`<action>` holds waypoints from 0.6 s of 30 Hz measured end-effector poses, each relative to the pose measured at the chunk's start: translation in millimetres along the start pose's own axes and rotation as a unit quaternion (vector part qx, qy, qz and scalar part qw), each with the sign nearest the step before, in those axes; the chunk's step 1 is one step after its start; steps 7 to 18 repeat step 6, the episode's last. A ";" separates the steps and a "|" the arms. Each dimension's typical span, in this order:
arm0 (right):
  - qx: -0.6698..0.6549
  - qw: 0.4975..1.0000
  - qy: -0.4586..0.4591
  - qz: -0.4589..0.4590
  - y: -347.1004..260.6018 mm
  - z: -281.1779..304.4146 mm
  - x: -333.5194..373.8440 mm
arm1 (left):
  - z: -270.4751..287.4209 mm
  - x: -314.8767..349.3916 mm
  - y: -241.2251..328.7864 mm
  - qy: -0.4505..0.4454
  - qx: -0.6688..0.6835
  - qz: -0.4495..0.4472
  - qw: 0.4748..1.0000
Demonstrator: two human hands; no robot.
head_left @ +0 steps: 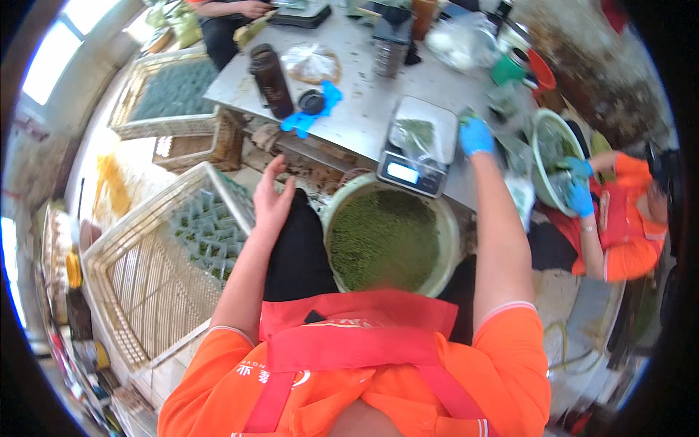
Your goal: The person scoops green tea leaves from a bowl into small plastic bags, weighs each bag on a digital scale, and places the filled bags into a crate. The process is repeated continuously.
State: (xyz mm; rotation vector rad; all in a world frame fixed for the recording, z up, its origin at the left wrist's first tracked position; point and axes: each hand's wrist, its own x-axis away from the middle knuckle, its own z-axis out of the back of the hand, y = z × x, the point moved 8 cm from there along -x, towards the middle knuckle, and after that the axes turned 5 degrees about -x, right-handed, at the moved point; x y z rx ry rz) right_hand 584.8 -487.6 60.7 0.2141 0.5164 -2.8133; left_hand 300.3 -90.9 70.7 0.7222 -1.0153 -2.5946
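Note:
My bare left hand [272, 198] hangs above my left knee, fingers apart with nothing in them. In a blue glove, my right hand [476, 136] is at the right side of a digital scale [415, 172]. Something green shows at its fingertips, too blurred to name. A clear plastic bag [418, 138] with green contents lies on the scale's pan, and the display is lit. Between my knees stands a pale green basin [450, 231] of small green grains [378, 237].
Filled clear bags [207, 229] lie in a cream plastic crate [120, 320] at left. The metal table [342, 109] carries a dark bottle [271, 81], its lid and a blue glove [329, 96]. At right, a co-worker's gloved hands [579, 189] reach into another basin [540, 171]. Another person sits at far left.

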 end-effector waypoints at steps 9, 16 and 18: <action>-0.054 0.980 0.185 -0.043 34.2 26.6 16.0 | 10.4 -48.6 -39.2 0.054 -0.025 0.082 0.995; -0.054 0.980 0.185 -0.043 34.2 26.6 16.0 | 10.4 -48.6 -39.2 0.054 -0.025 0.082 0.995; -0.054 0.980 0.185 -0.043 34.2 26.6 16.0 | 10.4 -48.6 -39.2 0.054 -0.025 0.082 0.995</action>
